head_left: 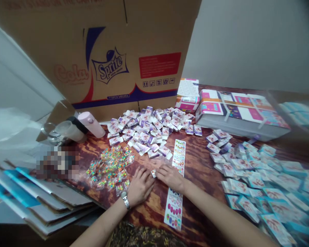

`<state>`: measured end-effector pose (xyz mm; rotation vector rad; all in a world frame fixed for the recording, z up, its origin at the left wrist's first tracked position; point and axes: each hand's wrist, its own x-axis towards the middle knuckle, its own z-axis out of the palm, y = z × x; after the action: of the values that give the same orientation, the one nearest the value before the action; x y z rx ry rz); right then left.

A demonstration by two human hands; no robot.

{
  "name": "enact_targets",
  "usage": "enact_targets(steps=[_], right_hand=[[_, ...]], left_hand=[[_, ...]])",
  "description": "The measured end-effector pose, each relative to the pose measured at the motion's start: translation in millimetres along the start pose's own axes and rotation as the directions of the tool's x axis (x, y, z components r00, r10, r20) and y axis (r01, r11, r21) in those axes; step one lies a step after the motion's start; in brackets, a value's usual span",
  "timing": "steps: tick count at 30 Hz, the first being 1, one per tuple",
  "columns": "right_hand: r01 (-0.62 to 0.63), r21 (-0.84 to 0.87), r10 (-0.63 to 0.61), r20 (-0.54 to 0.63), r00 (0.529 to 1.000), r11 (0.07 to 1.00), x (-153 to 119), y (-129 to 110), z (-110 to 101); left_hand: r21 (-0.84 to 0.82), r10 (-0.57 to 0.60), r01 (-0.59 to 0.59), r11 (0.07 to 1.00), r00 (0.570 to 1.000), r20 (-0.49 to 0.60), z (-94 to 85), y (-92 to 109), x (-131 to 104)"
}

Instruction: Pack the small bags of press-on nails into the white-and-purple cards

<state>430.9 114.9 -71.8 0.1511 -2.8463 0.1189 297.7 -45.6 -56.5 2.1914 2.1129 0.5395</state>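
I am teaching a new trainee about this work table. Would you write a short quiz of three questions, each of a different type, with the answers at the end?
1. Where is the small white piece?
2. True or false: the sticker strip passes under the right hand.
3. Which heap is nearest to the left hand?
A) purple boxes
B) candy packets
C) blue boxes

Key: 1. Between the fingertips of the two hands. 2. True. 3. B.

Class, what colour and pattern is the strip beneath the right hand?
The strip is white with rows of small multicoloured pictures, best seen in the head view.
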Motion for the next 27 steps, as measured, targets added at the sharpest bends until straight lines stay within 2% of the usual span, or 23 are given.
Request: enact_targets(steps=[5,9,13,16,18,20,21,24,27], right_hand=[[0.076,-0.039,-0.075,0.033,0.997,0.996,2.4,-2.0,0.4],[0.094,-0.120,-0.099,-0.041,0.994,0.988,9.7,-3.8,4.1],[0.052,-0.107,-0.058,-0.057,0.997,0.993,12.9,-6.4,4.4],[-0.073,-0.045,0.071,-0.046,0.996,0.996,2.2,-11.4,-5.1],[-0.188,0.008,0.188,-0.042,0.981,0.982,-11.2,-14.2,-17.2],[-0.340,0.105,0.346,-0.050,0.937,0.935,-26.1,-14.5,-32.7],[-0.417,0.173,0.433,-0.063,0.899,0.892,-33.1,-13.4,-41.1],[-0.579,0.381,0.656,-0.105,0.747,0.721,-46.9,-6.1,-64.6],[-0.652,0.486,0.782,-0.115,0.612,0.582,-48.0,3.0,-79.7]], left_hand=[[-0.137,-0.046,0.033,0.990,0.994,-0.098,-9.6,-6.3,12.0],[-0.092,-0.037,0.024,0.995,0.988,-0.150,-17.8,-12.5,51.0],[0.097,0.115,-0.109,0.989,0.991,-0.064,-12.2,-15.1,111.2],[0.187,0.229,-0.239,0.953,0.971,0.072,-0.4,-17.7,149.3],[0.203,0.264,-0.288,0.936,0.955,0.137,6.9,-20.1,164.9],[0.204,0.268,-0.297,0.933,0.951,0.156,11.0,-21.3,172.6],[0.204,0.267,-0.295,0.933,0.951,0.155,11.3,-20.6,173.8],[0.217,0.236,-0.260,0.941,0.963,0.130,6.5,-11.4,167.5],[0.229,0.179,-0.196,0.954,0.980,0.091,-1.2,5.1,148.9]])
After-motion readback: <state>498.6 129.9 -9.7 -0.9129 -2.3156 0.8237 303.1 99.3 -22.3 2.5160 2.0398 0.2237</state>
